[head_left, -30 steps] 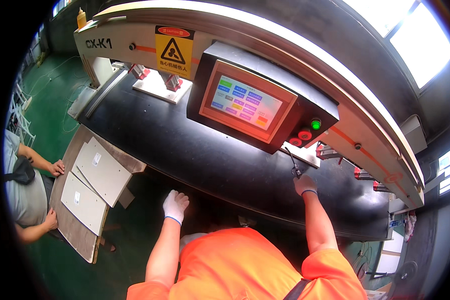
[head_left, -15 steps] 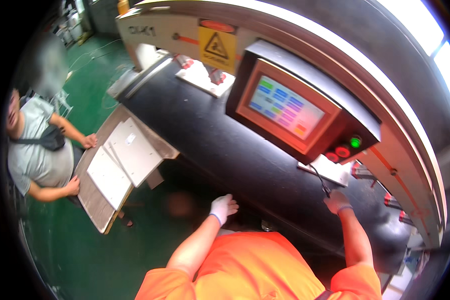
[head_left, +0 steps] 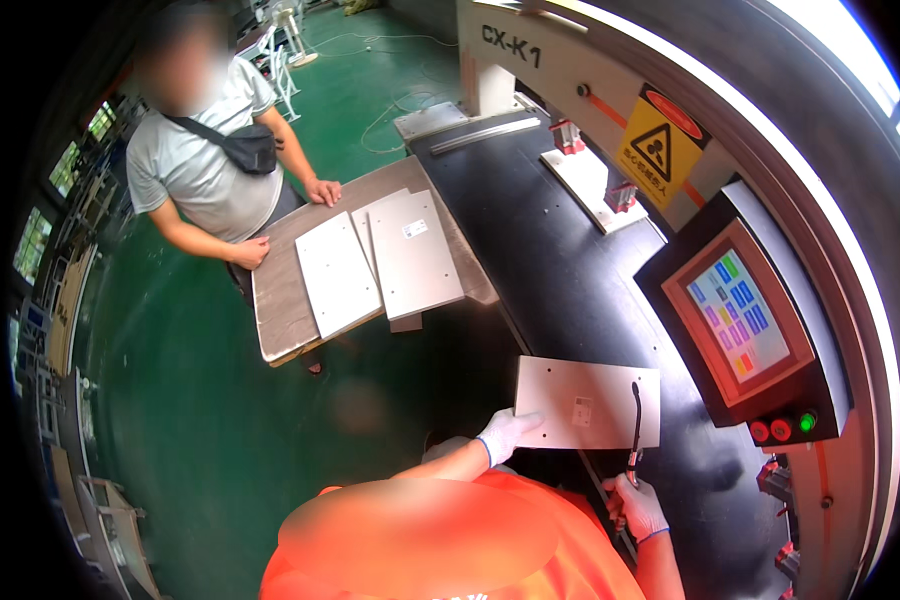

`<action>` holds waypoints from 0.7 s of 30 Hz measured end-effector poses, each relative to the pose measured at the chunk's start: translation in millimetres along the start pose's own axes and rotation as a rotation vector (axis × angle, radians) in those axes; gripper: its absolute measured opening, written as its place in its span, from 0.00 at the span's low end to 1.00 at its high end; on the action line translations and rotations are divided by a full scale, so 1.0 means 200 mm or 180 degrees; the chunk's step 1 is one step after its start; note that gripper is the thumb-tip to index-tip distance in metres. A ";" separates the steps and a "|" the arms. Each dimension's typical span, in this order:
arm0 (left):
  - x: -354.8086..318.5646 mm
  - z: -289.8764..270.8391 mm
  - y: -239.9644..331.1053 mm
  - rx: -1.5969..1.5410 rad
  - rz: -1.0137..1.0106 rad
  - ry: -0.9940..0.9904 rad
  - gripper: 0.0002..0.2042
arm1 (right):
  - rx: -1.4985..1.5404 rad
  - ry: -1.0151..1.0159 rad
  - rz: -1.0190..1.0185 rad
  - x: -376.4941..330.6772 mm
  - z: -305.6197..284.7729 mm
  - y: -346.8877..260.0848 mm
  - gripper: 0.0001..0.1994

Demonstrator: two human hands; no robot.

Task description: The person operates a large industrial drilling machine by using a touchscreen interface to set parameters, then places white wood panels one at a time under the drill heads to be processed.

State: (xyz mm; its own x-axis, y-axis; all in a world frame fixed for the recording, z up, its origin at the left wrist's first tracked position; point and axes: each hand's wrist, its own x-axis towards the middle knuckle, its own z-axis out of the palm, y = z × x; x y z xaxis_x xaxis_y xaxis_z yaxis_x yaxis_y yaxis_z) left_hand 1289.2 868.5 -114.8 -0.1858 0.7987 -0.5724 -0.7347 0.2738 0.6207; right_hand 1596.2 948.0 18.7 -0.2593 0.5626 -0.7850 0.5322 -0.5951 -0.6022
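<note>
left hand, gloved, fingers pressed on the near corner of a grey metal panel lying flat on the black machine bed. right hand closed around a dark slender tool whose tip rests over the panel.

Black machine bed open between grey panel and far white plate. Control console overhangs right side. Left, wooden table stacked with panels; another person behind it.
</note>
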 end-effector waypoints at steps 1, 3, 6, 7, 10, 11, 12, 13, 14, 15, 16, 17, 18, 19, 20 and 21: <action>-0.05 0.00 0.03 -0.0306 0.0060 0.0080 0.20 | 0.0327 -0.0199 -0.0133 0.09 0.06 -0.01 0.24; -0.14 -0.03 0.11 -0.0895 0.0217 0.0198 0.20 | 0.1053 -0.0566 -0.0279 0.28 0.24 -0.13 0.26; -0.22 -0.09 0.19 -0.0814 0.0485 0.0213 0.19 | 0.2275 -0.1007 -0.0463 0.49 0.58 -0.44 0.24; -0.23 -0.13 0.22 -0.0699 0.0597 0.0211 0.20 | 0.2454 -0.1322 -0.0494 0.56 0.66 -0.54 0.22; -0.22 -0.27 0.39 -0.0231 0.0710 0.0187 0.24 | 0.2175 -0.1359 -0.0853 0.77 0.94 -0.78 0.17; -0.21 -0.34 0.45 0.0090 0.0780 0.0185 0.25 | 0.1864 -0.1189 -0.0969 0.79 1.04 -0.88 0.16; -0.20 -0.45 0.51 0.0195 0.0690 -0.0091 0.27 | 0.1522 -0.1036 -0.0993 0.76 1.12 -0.99 0.14; -0.16 -0.61 0.58 0.0641 0.0678 -0.0742 0.27 | 0.1255 -0.0911 -0.1043 0.74 1.18 -1.09 0.13; -0.16 -0.72 0.70 0.0480 0.0534 -0.0884 0.28 | 0.1097 -0.0814 -0.1072 0.75 1.20 -1.16 0.11; -0.18 -0.82 0.82 0.0334 0.0362 -0.1031 0.30 | 0.1015 -0.0749 -0.1149 0.80 1.21 -1.20 0.11; -0.12 -1.00 0.84 -0.0231 0.0321 -0.0509 0.33 | 0.0936 -0.0724 -0.1256 0.83 1.22 -1.22 0.12; -0.01 -1.17 0.83 -0.0856 0.0248 0.0034 0.36 | 0.0869 -0.0761 -0.1135 0.86 1.21 -1.29 0.11; 0.08 -1.27 0.87 -0.0901 0.0297 0.0362 0.35 | 0.0854 -0.0763 -0.1099 0.85 1.22 -1.33 0.11; 0.16 -1.34 0.92 -0.0929 0.0335 0.0680 0.35 | 0.0843 -0.0761 -0.1067 0.84 1.23 -1.38 0.10; 0.25 -1.37 0.95 -0.1324 0.0420 0.0803 0.32 | 0.0872 -0.0768 -0.1143 0.82 1.28 -1.43 0.10; 0.29 -1.33 1.04 -0.1537 0.0481 0.0733 0.27 | 0.0924 -0.0760 -0.1224 0.80 1.31 -1.48 0.11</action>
State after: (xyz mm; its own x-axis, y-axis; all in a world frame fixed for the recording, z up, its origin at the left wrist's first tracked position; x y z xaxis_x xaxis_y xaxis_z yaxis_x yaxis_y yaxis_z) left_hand 952.2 828.3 -161.4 -0.4102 0.6575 -0.6320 -0.8944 -0.1547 0.4196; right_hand 1186.6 1063.8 32.9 -0.5856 0.6451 -0.4908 0.1268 -0.5251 -0.8415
